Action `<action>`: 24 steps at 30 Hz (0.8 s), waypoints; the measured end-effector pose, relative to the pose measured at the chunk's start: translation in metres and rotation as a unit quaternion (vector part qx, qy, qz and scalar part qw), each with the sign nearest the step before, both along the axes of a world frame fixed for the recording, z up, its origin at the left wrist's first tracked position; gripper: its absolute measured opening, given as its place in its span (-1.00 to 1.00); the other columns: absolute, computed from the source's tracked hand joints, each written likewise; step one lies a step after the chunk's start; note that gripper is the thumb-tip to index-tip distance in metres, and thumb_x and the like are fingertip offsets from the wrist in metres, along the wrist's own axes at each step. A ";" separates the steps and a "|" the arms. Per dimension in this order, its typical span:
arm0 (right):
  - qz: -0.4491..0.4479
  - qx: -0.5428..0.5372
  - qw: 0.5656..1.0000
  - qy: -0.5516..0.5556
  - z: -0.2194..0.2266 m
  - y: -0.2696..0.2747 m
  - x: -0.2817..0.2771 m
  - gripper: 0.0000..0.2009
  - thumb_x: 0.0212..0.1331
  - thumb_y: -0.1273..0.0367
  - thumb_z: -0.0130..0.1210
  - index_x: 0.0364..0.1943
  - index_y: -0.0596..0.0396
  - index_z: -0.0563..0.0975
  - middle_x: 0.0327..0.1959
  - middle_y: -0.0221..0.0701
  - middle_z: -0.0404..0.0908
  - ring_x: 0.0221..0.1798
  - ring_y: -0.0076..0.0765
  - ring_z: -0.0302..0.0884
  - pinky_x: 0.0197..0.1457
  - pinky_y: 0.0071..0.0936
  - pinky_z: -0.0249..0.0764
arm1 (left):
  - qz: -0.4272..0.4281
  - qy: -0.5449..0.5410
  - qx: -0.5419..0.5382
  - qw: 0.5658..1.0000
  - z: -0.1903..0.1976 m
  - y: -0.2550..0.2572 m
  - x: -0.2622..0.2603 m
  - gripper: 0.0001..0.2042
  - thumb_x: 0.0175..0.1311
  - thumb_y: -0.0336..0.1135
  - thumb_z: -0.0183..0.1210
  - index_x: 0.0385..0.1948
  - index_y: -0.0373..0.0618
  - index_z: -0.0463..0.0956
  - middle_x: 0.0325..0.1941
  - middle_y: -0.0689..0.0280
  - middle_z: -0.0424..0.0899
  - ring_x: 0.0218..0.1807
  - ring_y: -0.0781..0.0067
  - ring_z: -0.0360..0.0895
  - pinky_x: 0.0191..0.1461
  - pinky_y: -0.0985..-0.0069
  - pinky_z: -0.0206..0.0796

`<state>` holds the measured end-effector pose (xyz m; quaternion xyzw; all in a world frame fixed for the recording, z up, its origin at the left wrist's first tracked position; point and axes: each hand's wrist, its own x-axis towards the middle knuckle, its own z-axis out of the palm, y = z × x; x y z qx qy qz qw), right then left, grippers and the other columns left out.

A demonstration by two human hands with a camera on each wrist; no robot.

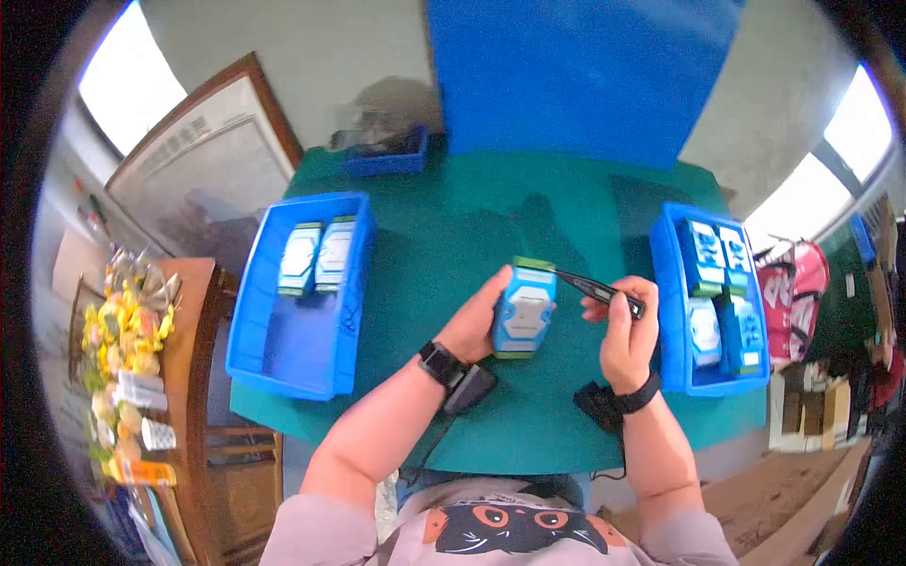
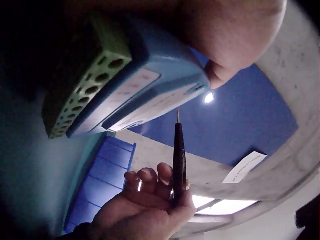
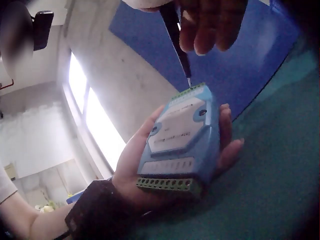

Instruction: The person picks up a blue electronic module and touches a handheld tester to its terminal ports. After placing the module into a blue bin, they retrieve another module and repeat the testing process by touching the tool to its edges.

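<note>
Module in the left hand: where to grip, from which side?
Module, likely best by its long side edges, from the person's left and behind: it's longer than wide, and that leaves the green terminal strips at both ends clear for the black tool.

Blurred print on the white-labelled blue module (image 3: 182, 127), one line apparently starting "Intelligent", the rest of it not legible, dark characters along a white strip (image 2: 245, 167) too small to read, print on the framed board (image 1: 222, 141) also unreadable
</note>
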<state>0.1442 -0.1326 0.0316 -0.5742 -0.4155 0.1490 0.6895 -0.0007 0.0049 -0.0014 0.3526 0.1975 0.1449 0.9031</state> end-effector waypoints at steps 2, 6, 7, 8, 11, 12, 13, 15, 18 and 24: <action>0.010 0.008 1.000 -0.004 -0.002 0.000 0.001 -0.87 0.37 0.43 -0.14 -0.11 0.19 0.31 -0.37 -0.24 0.60 -0.36 -0.49 0.56 -0.26 -0.52 0.53 | 0.009 0.001 0.016 1.000 -0.002 0.000 0.000 -0.39 0.42 0.21 -0.25 0.19 -0.15 0.35 0.06 0.06 0.59 0.01 0.17 0.59 0.10 0.26 0.43; 0.006 0.014 1.000 -0.002 -0.003 0.000 0.002 -0.87 0.38 0.42 -0.13 -0.12 0.19 0.31 -0.40 -0.24 0.61 -0.40 -0.48 0.57 -0.28 -0.52 0.53 | 0.001 0.002 0.019 1.000 0.002 0.000 0.000 -0.40 0.43 0.18 -0.26 0.19 -0.16 0.35 0.06 0.07 0.58 0.02 0.19 0.58 0.11 0.28 0.42; 0.004 0.022 1.000 -0.009 -0.006 0.001 0.005 -0.87 0.37 0.42 -0.13 -0.12 0.19 0.31 -0.40 -0.23 0.61 -0.41 -0.48 0.57 -0.27 -0.53 0.53 | -0.003 0.005 0.014 1.000 0.003 0.001 0.001 -0.40 0.43 0.18 -0.27 0.19 -0.16 0.35 0.06 0.07 0.58 0.02 0.19 0.58 0.11 0.28 0.42; 0.003 0.017 1.000 -0.006 -0.005 0.000 0.005 -0.87 0.37 0.43 -0.12 -0.11 0.19 0.31 -0.40 -0.23 0.62 -0.41 -0.48 0.57 -0.28 -0.53 0.53 | -0.008 0.001 0.007 1.000 0.001 0.001 0.001 -0.41 0.43 0.18 -0.28 0.18 -0.15 0.36 0.06 0.07 0.59 0.01 0.18 0.58 0.10 0.27 0.43; 0.009 0.014 1.000 -0.001 -0.004 0.000 0.002 -0.88 0.36 0.46 -0.13 -0.11 0.20 0.30 -0.38 -0.22 0.61 -0.39 -0.47 0.58 -0.28 -0.53 0.52 | -0.004 0.008 -0.004 1.000 0.003 0.000 0.000 -0.42 0.43 0.18 -0.27 0.16 -0.13 0.37 0.05 0.06 0.59 0.00 0.18 0.59 0.10 0.26 0.43; 0.010 0.032 0.999 -0.002 -0.006 -0.002 0.003 -0.88 0.36 0.46 -0.14 -0.11 0.20 0.30 -0.37 -0.21 0.61 -0.38 -0.47 0.58 -0.28 -0.53 0.53 | -0.001 0.011 0.007 1.000 0.002 0.000 0.001 -0.43 0.43 0.18 -0.27 0.15 -0.11 0.39 0.04 0.06 0.59 0.00 0.18 0.59 0.10 0.25 0.43; 0.011 0.052 0.999 -0.004 -0.006 -0.002 0.004 -0.89 0.36 0.47 -0.14 -0.11 0.20 0.30 -0.37 -0.21 0.61 -0.38 -0.46 0.58 -0.28 -0.53 0.53 | -0.002 0.006 0.003 1.000 0.000 0.001 0.001 -0.43 0.43 0.18 -0.27 0.15 -0.11 0.39 0.04 0.06 0.59 0.00 0.19 0.59 0.10 0.25 0.43; -0.007 0.095 0.995 -0.002 -0.004 -0.004 0.002 -0.89 0.36 0.47 -0.15 -0.12 0.20 0.30 -0.37 -0.20 0.60 -0.38 -0.44 0.59 -0.27 -0.52 0.53 | -0.003 -0.005 0.000 1.000 -0.002 0.002 0.001 -0.43 0.43 0.18 -0.26 0.16 -0.10 0.39 0.04 0.06 0.60 0.00 0.19 0.59 0.10 0.25 0.43; -0.005 0.079 0.997 -0.007 -0.004 -0.003 0.003 -0.89 0.35 0.47 -0.15 -0.12 0.21 0.30 -0.37 -0.19 0.59 -0.37 -0.42 0.60 -0.25 -0.50 0.54 | 0.006 0.004 -0.013 1.000 0.005 0.001 0.001 -0.42 0.42 0.18 -0.24 0.18 -0.11 0.37 0.06 0.05 0.58 0.02 0.14 0.58 0.13 0.22 0.43; 0.026 0.070 0.997 0.005 -0.015 0.000 0.006 -0.88 0.35 0.46 -0.13 -0.11 0.20 0.30 -0.35 -0.17 0.60 -0.35 -0.43 0.61 -0.25 -0.50 0.55 | 0.008 -0.010 -0.037 0.999 -0.003 0.002 0.001 -0.38 0.41 0.21 -0.23 0.21 -0.16 0.33 0.10 -0.01 0.55 0.06 0.07 0.56 0.17 0.17 0.40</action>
